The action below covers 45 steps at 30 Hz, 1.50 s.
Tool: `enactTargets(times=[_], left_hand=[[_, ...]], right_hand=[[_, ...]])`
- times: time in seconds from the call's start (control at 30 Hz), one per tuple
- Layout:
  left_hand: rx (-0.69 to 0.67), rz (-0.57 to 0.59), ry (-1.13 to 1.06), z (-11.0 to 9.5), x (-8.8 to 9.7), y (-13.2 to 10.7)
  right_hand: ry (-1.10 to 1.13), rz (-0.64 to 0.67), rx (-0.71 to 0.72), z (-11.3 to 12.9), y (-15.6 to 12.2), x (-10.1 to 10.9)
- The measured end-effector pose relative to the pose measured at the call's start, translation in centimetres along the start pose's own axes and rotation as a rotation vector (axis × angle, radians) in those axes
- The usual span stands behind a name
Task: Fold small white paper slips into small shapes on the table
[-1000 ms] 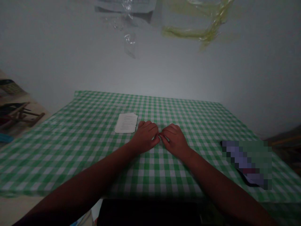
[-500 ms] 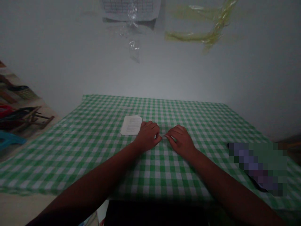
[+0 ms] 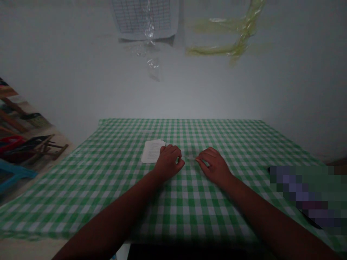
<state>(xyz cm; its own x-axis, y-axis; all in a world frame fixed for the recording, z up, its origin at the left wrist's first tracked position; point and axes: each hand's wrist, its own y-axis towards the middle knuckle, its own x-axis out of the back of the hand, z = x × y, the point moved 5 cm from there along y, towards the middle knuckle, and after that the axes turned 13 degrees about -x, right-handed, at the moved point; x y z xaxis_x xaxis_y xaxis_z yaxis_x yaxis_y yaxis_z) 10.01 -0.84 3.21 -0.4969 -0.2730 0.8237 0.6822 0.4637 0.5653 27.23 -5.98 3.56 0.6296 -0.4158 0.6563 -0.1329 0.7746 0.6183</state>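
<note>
Both my hands rest on a table covered with a green and white checked cloth (image 3: 108, 173). My left hand (image 3: 169, 163) has its fingers curled in, thumb against the fingertips. A short gap to its right, my right hand (image 3: 214, 166) is curled the same way, its fingertips pinched and pointing left. A faint thin thing may lie between the two hands, too dim to make out. A small folded white paper (image 3: 152, 151) with printed text lies flat just left of my left hand's knuckles.
A dark flat object (image 3: 306, 191), blurred out, lies near the table's right edge. The far edge meets a pale wall with a taped grid sheet (image 3: 145, 18) and yellowish tape (image 3: 230, 36). Wooden furniture and a blue stool (image 3: 13, 173) stand on the left.
My hands, touching at the fingertips a second ago, have drawn a little apart. The view has shifted, so the table sits lower and further right.
</note>
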Motion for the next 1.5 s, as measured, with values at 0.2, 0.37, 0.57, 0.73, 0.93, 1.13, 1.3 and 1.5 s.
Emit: enactTargets(times=[0.2,0.37,0.57,0.73,0.93,1.13,1.3,1.5], left_hand=[[-0.082,-0.033,-0.107,-1.0,0.4,-0.1],[-0.126,0.053,-0.128,-1.8,-0.1,0.0],[-0.126,0.084,-0.143,-1.8,-0.3,0.0],[-0.105,0.076,-0.151,-1.4,-0.3,-0.1],[-0.098,0.083,-0.156,-1.1,-0.4,-0.3],[-0.098,0.083,-0.166,-0.8,-0.7,-0.4],[-0.090,0.098,-0.158,-0.7,-0.8,-0.4],[-0.101,0.077,-0.185,-1.4,-0.8,-0.4]], right_hand=[[0.029,0.040,-0.004,-0.1,-0.2,-0.6],[0.042,0.079,0.010,0.0,-0.4,-1.4],[0.076,0.079,0.007,-0.1,-0.4,-1.5],[0.080,0.081,-0.011,0.0,-0.5,-1.7],[0.110,0.087,-0.025,0.4,-0.3,-1.2],[0.107,0.088,-0.026,0.3,-0.3,-1.3],[0.096,0.090,-0.033,0.1,-0.4,-1.4],[0.075,0.126,-0.019,0.7,-0.4,-1.8]])
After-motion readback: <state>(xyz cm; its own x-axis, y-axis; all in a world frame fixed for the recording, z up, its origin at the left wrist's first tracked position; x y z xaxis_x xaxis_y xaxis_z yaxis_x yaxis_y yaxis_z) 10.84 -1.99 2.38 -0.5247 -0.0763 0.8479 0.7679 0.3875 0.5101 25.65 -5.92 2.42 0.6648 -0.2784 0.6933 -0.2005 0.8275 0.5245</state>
